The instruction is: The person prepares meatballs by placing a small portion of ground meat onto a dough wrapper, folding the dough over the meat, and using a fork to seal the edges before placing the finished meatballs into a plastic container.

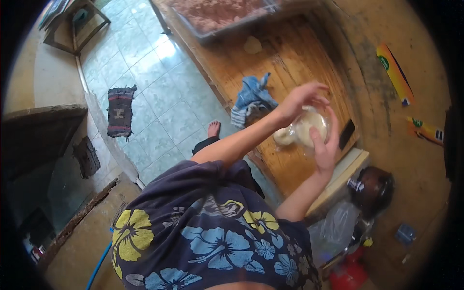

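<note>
My left hand [306, 98] is raised over the wooden table [290, 72], its fingers spread and curved above a clear plastic bag [310, 127] with something pale and round inside. On the other side of that bag, my right hand [326, 145] has its thumb against the plastic and its fingers pointing up. Whether the bag is gripped or only touched is not plain. Beside it lies a second pale, rounded item in plastic [283, 136]. A crumpled blue cloth [253, 98] lies left of my left hand.
A plastic bin [217, 30] of reddish-brown, crumbly material stands at the table's far end, near a pale flat round piece [252, 45]. A dark flat object [347, 134] lies by the right edge. Plastic bags [337, 224] stand nearer me. A small mat [121, 111] lies on the tiled floor.
</note>
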`<move>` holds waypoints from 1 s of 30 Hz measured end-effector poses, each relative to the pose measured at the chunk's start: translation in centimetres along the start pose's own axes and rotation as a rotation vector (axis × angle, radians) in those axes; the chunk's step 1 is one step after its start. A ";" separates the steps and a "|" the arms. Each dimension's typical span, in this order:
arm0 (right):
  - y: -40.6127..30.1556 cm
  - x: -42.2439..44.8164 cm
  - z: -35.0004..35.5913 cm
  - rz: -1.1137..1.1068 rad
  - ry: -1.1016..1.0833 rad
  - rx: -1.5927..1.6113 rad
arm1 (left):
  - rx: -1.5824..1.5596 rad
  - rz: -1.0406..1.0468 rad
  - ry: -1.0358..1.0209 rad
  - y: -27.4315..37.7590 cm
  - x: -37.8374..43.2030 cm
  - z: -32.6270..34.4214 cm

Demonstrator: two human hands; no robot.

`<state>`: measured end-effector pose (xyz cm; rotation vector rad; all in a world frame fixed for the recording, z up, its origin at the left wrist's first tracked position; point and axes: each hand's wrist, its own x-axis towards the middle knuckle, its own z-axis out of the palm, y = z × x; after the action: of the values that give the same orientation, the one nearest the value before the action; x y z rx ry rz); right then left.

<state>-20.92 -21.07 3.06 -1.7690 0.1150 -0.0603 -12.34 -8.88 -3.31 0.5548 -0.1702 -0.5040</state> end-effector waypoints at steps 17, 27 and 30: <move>5.7 -0.1 0.4 -0.615 0.689 -0.449 | -0.135 0.404 0.235 1.5 3.8 0.3; -2.5 -0.1 3.0 -0.275 0.069 -0.213 | 0.333 0.448 0.084 5.3 -0.3 1.8; -1.9 0.9 4.3 -0.252 0.233 -0.045 | 0.417 0.281 0.060 3.6 -1.0 2.4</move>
<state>-19.50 -16.62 4.07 -1.8088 0.0611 -0.4499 -12.35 -6.83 0.64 0.9367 -0.2942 -0.1748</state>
